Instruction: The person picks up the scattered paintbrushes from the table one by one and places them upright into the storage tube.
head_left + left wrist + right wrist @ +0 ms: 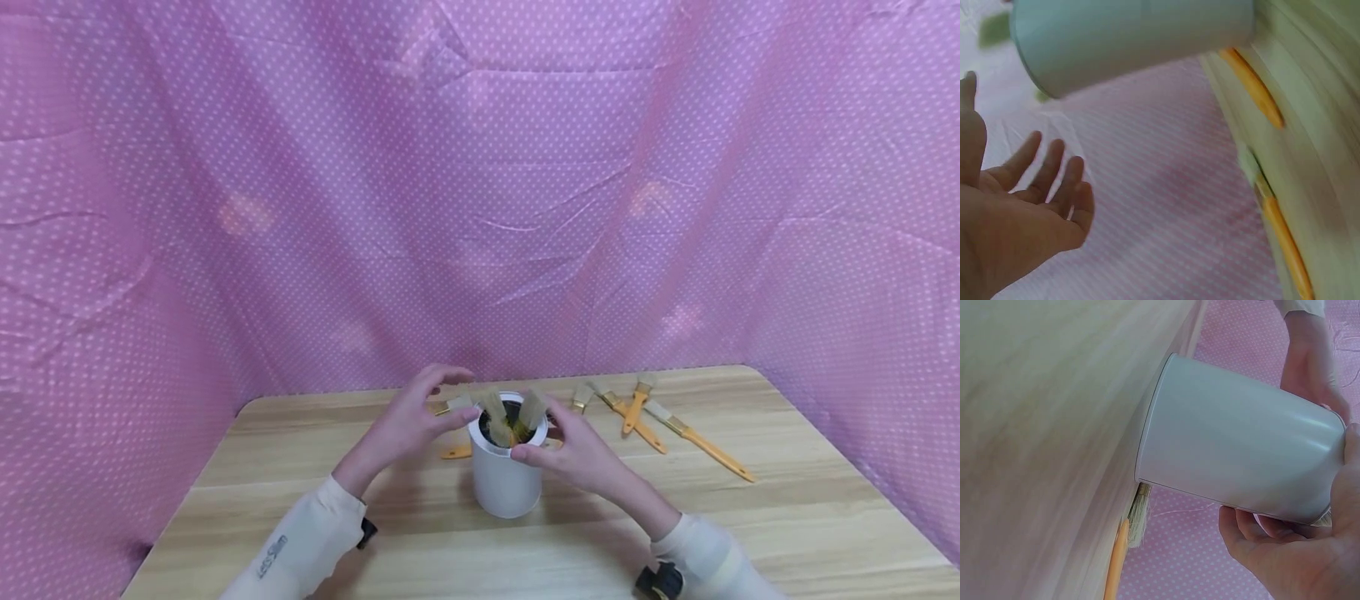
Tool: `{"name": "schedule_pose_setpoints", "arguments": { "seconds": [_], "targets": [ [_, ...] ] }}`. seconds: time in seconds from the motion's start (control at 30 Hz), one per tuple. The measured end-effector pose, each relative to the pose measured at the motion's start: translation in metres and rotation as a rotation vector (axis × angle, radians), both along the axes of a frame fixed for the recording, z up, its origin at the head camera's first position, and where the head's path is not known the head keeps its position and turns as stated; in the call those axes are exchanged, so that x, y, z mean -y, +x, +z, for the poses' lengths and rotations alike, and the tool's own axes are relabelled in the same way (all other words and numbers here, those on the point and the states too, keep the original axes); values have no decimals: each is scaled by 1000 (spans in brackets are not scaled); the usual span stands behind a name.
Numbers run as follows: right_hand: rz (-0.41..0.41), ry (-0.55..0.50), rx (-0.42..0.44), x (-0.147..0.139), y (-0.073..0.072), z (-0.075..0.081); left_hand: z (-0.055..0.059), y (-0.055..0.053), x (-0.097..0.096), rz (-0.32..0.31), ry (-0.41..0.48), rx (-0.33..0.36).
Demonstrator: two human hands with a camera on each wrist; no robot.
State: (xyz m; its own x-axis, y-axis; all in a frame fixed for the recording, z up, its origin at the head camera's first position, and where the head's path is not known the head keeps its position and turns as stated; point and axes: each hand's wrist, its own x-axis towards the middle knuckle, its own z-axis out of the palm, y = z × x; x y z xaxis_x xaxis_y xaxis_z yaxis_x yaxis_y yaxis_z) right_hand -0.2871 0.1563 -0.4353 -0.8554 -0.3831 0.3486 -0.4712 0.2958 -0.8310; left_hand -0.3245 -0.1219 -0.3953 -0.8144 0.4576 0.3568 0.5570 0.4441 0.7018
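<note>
A white cylindrical container (506, 487) stands upright on the table, with a dark inside. Two brushes stick out of it bristles up, one brush (494, 410) to the left and another brush (532, 408) to the right. My right hand (583, 454) grips the container near its rim, thumb at the front and fingers (1254, 528) along the side. Just left of the container hovers my left hand (408, 419), fingers spread and loosely bent, palm (1019, 231) facing it. That hand holds nothing and is apart from the container.
Several brushes with orange handles lie on the wooden table (300, 467) at the right, among them a long brush (708, 446). Behind the container and left hand lie more, with an orange handle (455, 452) showing. Pink dotted cloth (480, 208) hangs around the table.
</note>
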Motion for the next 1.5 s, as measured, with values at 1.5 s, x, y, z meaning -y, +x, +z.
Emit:
{"name": "schedule_pose_setpoints", "arguments": {
  "seconds": [1.5],
  "targets": [
    [27,20,-37,-3,-2,-3,-70,-74,56,293,-454,155]
  ]
}}
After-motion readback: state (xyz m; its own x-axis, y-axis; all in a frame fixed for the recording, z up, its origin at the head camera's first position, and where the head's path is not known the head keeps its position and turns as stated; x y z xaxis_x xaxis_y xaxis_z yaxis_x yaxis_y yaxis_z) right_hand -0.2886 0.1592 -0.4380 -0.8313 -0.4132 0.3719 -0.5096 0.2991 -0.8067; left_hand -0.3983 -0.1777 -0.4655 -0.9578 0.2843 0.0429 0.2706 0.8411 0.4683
